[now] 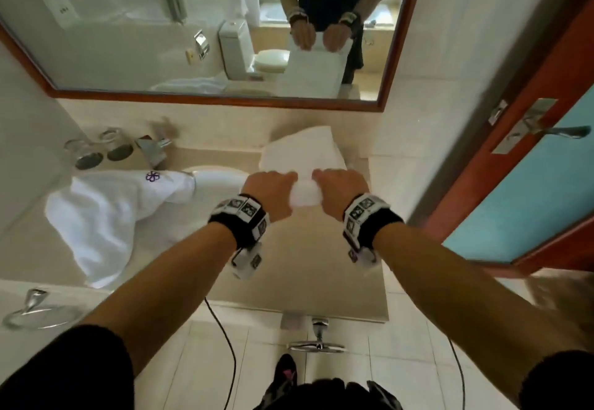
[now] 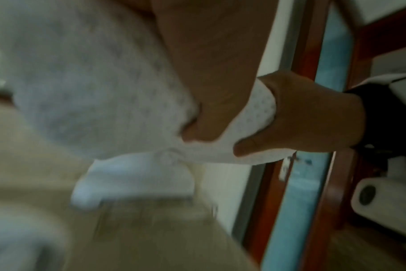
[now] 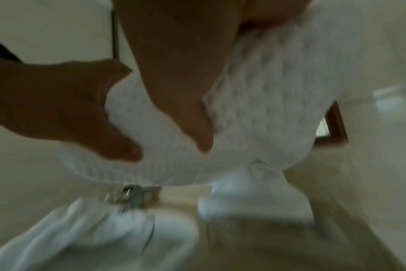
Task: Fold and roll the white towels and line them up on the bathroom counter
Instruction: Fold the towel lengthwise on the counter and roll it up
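Note:
Both hands hold a white waffle-weave towel [image 1: 303, 152] above the beige counter [image 1: 305, 274], close to the back wall. My left hand [image 1: 279, 183] and right hand [image 1: 331, 183] grip its bunched top edge [image 1: 305, 197] side by side, fingers curled over it. The towel hangs away from me, and its lower end [image 2: 137, 179] lies on the counter. In the left wrist view my thumb [image 2: 197, 132] presses into the cloth [image 2: 93, 91]. The right wrist view shows the right thumb [image 3: 190, 119] on the towel [image 3: 267, 110]. A second white towel [image 1: 106, 213] with a purple logo lies crumpled over the sink.
Two upturned glasses [image 1: 93, 152] and a chrome tap [image 1: 154, 149] stand at the back left. A mirror [image 1: 193, 40] hangs above the counter. A red-framed door [image 1: 530, 191] with a lever handle [image 1: 553, 130] is close on the right. A towel ring [image 1: 35, 310] hangs front left.

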{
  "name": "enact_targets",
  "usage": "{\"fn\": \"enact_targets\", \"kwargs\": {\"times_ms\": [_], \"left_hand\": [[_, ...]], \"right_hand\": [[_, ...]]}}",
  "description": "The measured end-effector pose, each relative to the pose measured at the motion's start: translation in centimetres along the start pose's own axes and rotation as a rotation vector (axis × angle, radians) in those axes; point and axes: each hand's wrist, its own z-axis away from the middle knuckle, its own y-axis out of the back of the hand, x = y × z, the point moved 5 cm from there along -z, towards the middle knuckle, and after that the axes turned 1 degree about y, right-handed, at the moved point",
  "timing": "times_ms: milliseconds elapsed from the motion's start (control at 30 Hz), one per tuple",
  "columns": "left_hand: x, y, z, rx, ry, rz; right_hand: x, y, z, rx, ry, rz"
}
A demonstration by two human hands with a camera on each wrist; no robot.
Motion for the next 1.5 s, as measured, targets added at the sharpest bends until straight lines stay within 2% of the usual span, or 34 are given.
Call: {"fn": "enact_targets", "kwargs": {"times_ms": [100,167,233,300,433,500,600,667,800,867,933,1100,1233,1300,1400,1500], "left_hand": [[1.1,-10.5,5.0,-0.365,0.01,0.059],[1.6,-14.8,7.4,-0.503,0.031,0.088],[1.9,-16.8,8.8,-0.558,0.041,0.105],[2.2,-17.2,9.3,-0.523,0.043,0.109],[3.2,-17.6,10.4,-0.349,0.017,0.007],[3.8,-18.0,11.3,-0.337,-0.003,-0.019],[4.2,-18.1,11.5,-0.44,-0.005,0.021],[3.9,-17.6,10.5,-0.496,-0.003,0.045],[1.5,-16.6,8.3,-0.541,0.035,0.136],[0.6,-16.7,7.9,-0.58,0.064,0.211],[0.6,-17.4,8.2,-0.643,0.056,0.24],[1.1,-19.0,9.6,-0.692,0.035,0.152],[2.4,-19.5,10.5,-0.601,0.051,0.156],[2.5,-19.1,10.4,-0.546,0.05,0.12],[1.7,-17.6,8.5,-0.46,0.059,0.073],[-0.1,-16.2,6.8,-0.406,0.118,0.109]], "right_hand": [[-2.5,-10.6,5.3,-0.31,0.028,-0.069],[-3.8,-15.1,7.7,-0.428,0.035,-0.088],[-4.4,-17.4,8.8,-0.474,0.037,-0.083],[-4.6,-18.0,8.9,-0.477,0.03,-0.082],[-4.3,-18.1,8.8,-0.503,0.022,-0.052],[-4.3,-18.5,8.7,-0.551,0.051,-0.041],[-4.8,-19.2,8.2,-0.695,0.12,-0.049],[-4.7,-18.9,7.6,-0.739,0.133,-0.075],[-3.8,-16.9,6.4,-0.594,0.109,-0.173],[-4.2,-16.1,6.2,-0.498,0.156,-0.111],[-5.2,-16.5,6.5,-0.483,0.208,-0.039],[-6.0,-18.5,7.2,-0.655,0.173,-0.008],[-5.3,-18.6,7.0,-0.849,0.204,-0.041],[-5.2,-18.4,6.7,-0.89,0.186,-0.071],[-5.1,-17.6,5.6,-0.827,0.131,-0.136],[-4.6,-16.2,3.8,-0.579,0.168,-0.1]]}}
